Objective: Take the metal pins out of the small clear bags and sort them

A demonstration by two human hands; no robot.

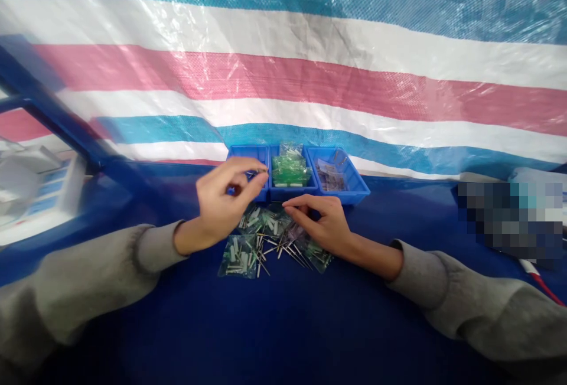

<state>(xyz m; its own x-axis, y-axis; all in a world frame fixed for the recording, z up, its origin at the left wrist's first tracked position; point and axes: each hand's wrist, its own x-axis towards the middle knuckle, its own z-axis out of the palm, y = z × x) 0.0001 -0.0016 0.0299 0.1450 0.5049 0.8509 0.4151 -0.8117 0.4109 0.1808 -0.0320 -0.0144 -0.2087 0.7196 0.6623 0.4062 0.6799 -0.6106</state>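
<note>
My left hand (pixel 228 199) is raised in front of the left blue bin (pixel 248 151), its thumb and forefinger pinched together. A tiny dark thing may be at those fingertips, too small to name. My right hand (pixel 323 222) hovers over the near side of the middle bin (pixel 292 195), thumb and forefinger closed; what they hold, if anything, is hidden. Below both hands lies a pile of loose thin metal pins (pixel 290 250). Around it are small clear bags, one bag (pixel 239 256) at the left with white and metal pieces inside.
Green-tinted bags (pixel 290 169) fill the middle bin. The right bin (pixel 354 187) holds clear packets (pixel 328 175). Behind stands a striped plastic sheet (pixel 310 72). White boxes (pixel 35 190) are at the left; a blurred-out dark object (pixel 509 222) lies at the right.
</note>
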